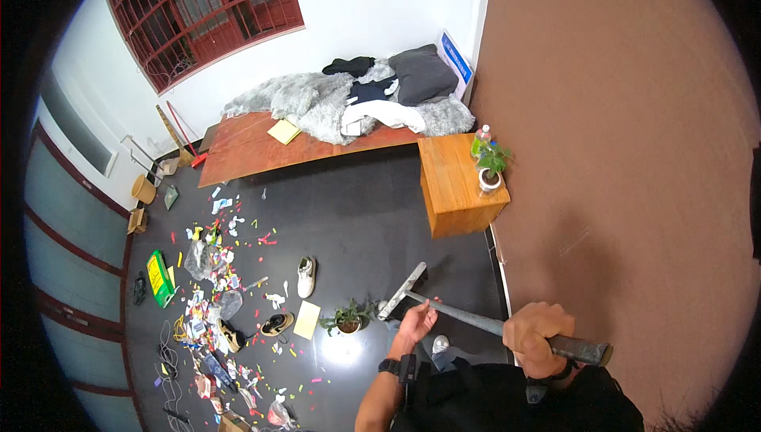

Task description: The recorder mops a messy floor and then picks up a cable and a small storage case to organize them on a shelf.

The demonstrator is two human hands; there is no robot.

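Observation:
My right hand (539,338) is wrapped round the dark grip end of a long-handled T-shaped floor tool, like a push broom or squeegee. Its grey shaft (468,318) slants left to a narrow crosswise head (403,291). Lower on the shaft, near that head, my left hand (418,323) curls its fingers against the handle; part of its hold is hard to make out. Just left of the head, a potted plant (348,319) stands on the dark floor. My own shoe (441,343) shows below the shaft.
Scattered litter (214,305) covers the floor at left. Nearer lie a white shoe (307,277), a dark shoe (277,323) and a yellow sheet (307,320). A wooden cabinet (456,186) stands by the brown wall (618,154); a wooden bed (261,147) is behind. Cables (168,357) lie far left.

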